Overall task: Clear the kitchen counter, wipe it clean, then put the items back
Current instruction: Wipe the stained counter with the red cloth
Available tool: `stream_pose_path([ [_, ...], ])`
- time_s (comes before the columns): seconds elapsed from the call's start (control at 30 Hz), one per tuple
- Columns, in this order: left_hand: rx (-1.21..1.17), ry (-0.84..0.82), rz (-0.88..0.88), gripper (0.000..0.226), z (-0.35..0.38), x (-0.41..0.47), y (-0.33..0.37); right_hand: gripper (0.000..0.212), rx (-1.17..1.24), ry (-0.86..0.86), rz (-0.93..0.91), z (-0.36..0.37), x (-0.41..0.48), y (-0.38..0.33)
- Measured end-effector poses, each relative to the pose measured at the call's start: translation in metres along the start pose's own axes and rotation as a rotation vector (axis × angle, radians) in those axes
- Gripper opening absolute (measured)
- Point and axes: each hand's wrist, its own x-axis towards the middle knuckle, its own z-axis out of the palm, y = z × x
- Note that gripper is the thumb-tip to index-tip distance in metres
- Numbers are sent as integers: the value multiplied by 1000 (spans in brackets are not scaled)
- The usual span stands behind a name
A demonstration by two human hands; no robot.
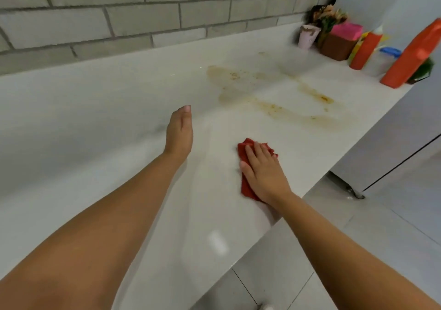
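Note:
A white kitchen counter (95, 118) stretches across the view. My right hand (263, 171) lies flat with straight fingers on a red cloth (247, 188), pressing it onto the counter near the front edge. My left hand (179, 133) is held edge-on over the counter's middle, fingers straight, holding nothing. Brown smeared stains (272, 94) streak the counter beyond the cloth, toward the right end.
At the counter's far right end stand a small pale pot (307, 36), a brown box with a pink top (338, 43), an orange bottle (365, 49), a blue-capped clear bottle (387, 56) and a big orange jug (412, 54). A grey fridge (393, 147) adjoins the counter. Grey tiled wall behind.

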Motion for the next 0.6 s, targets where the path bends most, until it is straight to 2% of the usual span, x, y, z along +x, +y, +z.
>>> stream_pose_path([
  [0.07,26,-40,7,46,22,-4,4,64,21,-24,-149,2,-37,-7],
  [0.13,37,-62,6,45,40,-8,9,73,34,-6,-137,-5,-50,15],
  [0.3,2,-35,-9,46,68,-10,12,57,-20,94,283,-35,8,100],
  [0.37,18,37,-29,46,71,-7,7,60,-63,92,347,-35,33,99],
  [0.43,68,92,-46,45,73,-7,1,60,-57,85,249,-28,39,82],
  [0.5,122,87,-39,45,77,-7,-1,59,-14,54,4,-19,19,61],
  [0.57,179,71,-25,45,79,-7,0,67,42,-33,-187,-20,-13,56],
  [0.6,200,69,-20,45,80,-6,0,75,57,-60,-227,-24,-22,64],
])
